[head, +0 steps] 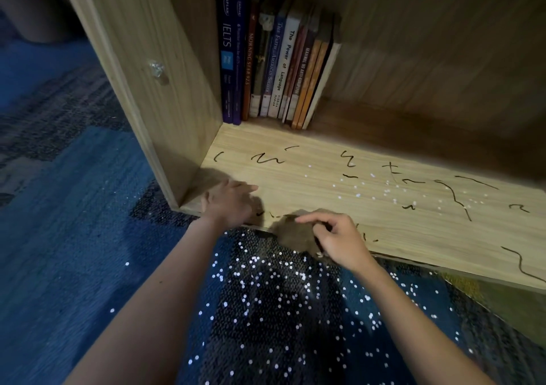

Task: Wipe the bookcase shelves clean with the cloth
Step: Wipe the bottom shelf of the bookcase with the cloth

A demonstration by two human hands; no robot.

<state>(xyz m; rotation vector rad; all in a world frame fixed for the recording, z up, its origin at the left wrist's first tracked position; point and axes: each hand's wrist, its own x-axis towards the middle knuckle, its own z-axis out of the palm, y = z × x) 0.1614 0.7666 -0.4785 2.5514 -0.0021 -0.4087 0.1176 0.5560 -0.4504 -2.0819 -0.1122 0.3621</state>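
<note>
The bottom shelf (384, 222) of a light wooden bookcase carries dark squiggly marks and small white specks. A brown cloth (291, 235) lies bunched at the shelf's front edge. My right hand (336, 238) holds the cloth's right side with curled fingers, the index finger lying across its top. My left hand (229, 204) lies flat on the shelf near the left corner, fingers stretched out, just left of the cloth and slightly blurred.
A row of upright books (277, 60) stands at the shelf's back left against the side panel (153, 74). The shelf's right part behind the marks lies in shadow. Blue patterned carpet (74, 237) in front holds several scattered white specks.
</note>
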